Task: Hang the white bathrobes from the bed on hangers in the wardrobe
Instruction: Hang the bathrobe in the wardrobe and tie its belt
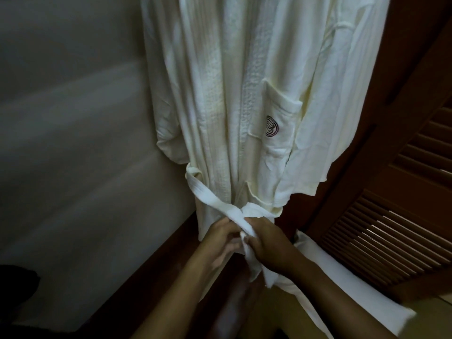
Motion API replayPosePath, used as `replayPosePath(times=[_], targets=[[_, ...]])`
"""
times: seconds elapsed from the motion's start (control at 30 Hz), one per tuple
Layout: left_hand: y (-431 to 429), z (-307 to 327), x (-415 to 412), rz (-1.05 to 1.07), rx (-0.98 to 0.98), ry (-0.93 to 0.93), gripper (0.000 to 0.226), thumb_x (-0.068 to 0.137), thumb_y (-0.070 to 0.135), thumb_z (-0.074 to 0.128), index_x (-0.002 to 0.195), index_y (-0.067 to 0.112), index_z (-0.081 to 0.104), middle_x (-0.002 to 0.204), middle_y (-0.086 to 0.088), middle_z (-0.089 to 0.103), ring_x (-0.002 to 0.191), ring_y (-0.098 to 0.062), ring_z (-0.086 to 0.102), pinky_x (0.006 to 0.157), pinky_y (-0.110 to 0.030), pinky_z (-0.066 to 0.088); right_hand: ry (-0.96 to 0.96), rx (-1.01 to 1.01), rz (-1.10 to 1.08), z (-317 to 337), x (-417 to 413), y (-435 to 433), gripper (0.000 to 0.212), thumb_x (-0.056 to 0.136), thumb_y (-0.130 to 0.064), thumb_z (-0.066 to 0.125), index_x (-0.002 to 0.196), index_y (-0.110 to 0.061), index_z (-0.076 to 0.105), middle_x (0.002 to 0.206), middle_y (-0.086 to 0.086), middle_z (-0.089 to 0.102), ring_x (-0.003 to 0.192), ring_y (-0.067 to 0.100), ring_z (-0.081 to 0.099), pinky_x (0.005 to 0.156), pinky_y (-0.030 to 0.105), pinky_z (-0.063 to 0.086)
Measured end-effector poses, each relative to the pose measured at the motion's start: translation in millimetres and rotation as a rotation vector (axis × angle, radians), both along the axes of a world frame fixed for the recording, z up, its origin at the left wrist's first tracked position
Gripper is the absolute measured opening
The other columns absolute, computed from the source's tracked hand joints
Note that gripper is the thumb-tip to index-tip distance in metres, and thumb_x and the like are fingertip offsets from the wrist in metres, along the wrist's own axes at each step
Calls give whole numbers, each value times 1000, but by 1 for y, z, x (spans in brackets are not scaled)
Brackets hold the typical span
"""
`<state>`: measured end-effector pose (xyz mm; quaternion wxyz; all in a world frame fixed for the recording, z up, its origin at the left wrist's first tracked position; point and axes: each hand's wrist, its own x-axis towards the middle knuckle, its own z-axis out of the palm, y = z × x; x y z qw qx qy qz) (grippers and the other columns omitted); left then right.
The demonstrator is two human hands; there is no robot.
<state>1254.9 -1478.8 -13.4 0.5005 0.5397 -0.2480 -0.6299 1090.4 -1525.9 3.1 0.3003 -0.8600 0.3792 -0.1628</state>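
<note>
White bathrobe (220, 106), hanging at upper centre of the frame between a pale wall (73, 143) on the left and a louvred wooden door (391, 216) on the right. Cream cloth, waffle-textured front bands, chest pocket (283, 111) bearing a dark spiral emblem. Belt (210, 199) circles the waist and crosses at lower centre. Right hand (269, 250): fingers curled round the belt's end. Left hand (217, 241): fingers curled beside the crossing; grip cannot be told.

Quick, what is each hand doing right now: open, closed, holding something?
Left hand: closed, pinching the belt of the hanging bathrobe.
Right hand: closed, gripping the same belt.
</note>
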Motion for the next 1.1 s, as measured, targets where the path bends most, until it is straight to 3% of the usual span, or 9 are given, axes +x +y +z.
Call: replayPosePath(times=[0.1,0.27,0.37,0.43,0.57,0.7,0.87,1.0,1.1], targets=[[7,-12,8,2,51,-38,45,94,-3,56,134,14,64,122,-15,73,118,-35,67,101,-50,54,-111,36,-12,-1,-2,-2,40,96,-26,41,112,-3,70,105,4,70,97,4,57,89,1,35],[20,-27,24,47,156,-175,31,92,8,58,121,7,70,110,-10,75,107,-31,69,93,-41,56,-90,250,-371,25,-16,-31,25,96,-20,43,81,-6,57,77,11,58,72,28,53,62,36,39],[24,-37,43,-245,64,-839,35,78,35,74,112,31,68,111,11,66,106,-17,67,86,-27,53,-309,323,-357,38,-22,-34,26,91,-25,48,90,-7,66,76,12,67,70,29,62,67,45,48],[17,-45,59,-442,54,-1207,40,82,27,73,119,31,58,118,6,50,107,-18,60,86,-26,49,-372,367,-342,43,-24,-33,18,101,-21,53,101,-13,69,77,8,70,68,22,66,68,43,54],[-4,-35,98,-379,54,-1382,24,92,14,62,116,18,61,125,-7,54,115,-25,58,90,-28,47,-386,302,-330,53,-28,-37,21,105,-29,55,98,-16,70,72,3,69,64,14,66,66,31,51],[-8,-25,121,-524,43,-1340,50,74,11,75,114,16,46,117,-8,49,103,-26,54,74,-31,43,-544,494,-344,56,-34,-37,12,103,-19,59,104,-11,67,87,11,74,77,24,72,70,34,57],[-6,-27,117,-270,-15,-1274,13,93,18,64,88,15,53,92,-2,60,86,-23,59,69,-33,42,-452,395,-223,52,-38,-26,25,88,4,67,89,-20,66,102,2,76,93,19,72,76,34,55],[-8,-21,100,42,150,-416,31,102,29,58,93,4,75,84,-13,72,78,-25,69,85,-44,57,-274,355,64,38,-23,-1,25,80,-11,77,88,-35,73,121,-15,70,114,6,66,94,34,56],[-5,-8,87,-10,184,-218,40,108,25,45,105,-6,70,89,-27,69,68,-25,66,69,-35,55,-155,242,166,21,-16,16,26,76,-22,82,91,-42,75,124,-22,64,122,1,59,103,31,47]])
